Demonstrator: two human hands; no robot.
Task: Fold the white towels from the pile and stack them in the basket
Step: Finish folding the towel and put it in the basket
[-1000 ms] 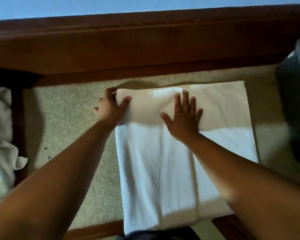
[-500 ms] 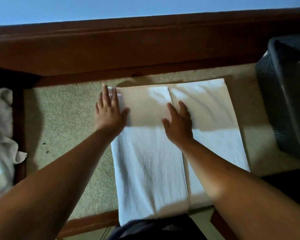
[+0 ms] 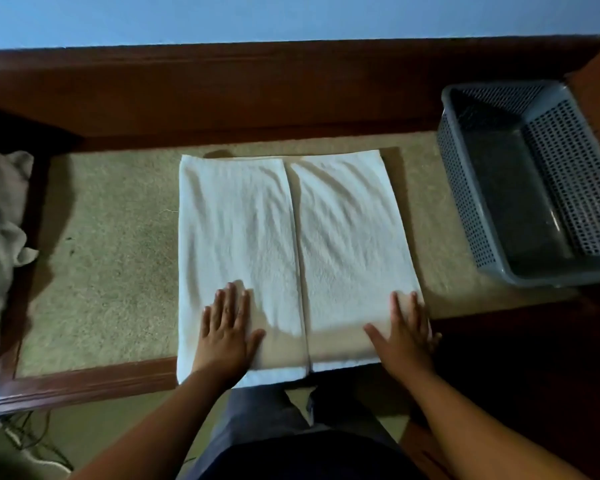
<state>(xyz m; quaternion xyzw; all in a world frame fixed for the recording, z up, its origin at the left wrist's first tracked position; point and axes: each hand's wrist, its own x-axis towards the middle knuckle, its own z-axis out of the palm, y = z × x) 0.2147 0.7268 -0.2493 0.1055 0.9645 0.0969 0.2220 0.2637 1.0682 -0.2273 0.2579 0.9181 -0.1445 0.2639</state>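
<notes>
The white towel (image 3: 243, 230), folded to a centre seam, lies flat between the crumpled pile (image 3: 0, 220) and grey basket (image 3: 465, 202).

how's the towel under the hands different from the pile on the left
The folded towel lies flat, its two flaps meeting at a centre seam; the pile is a crumpled heap. The left hand and the right hand press flat on the folded towel; nothing touches the pile. Both are pale cloth.
</notes>
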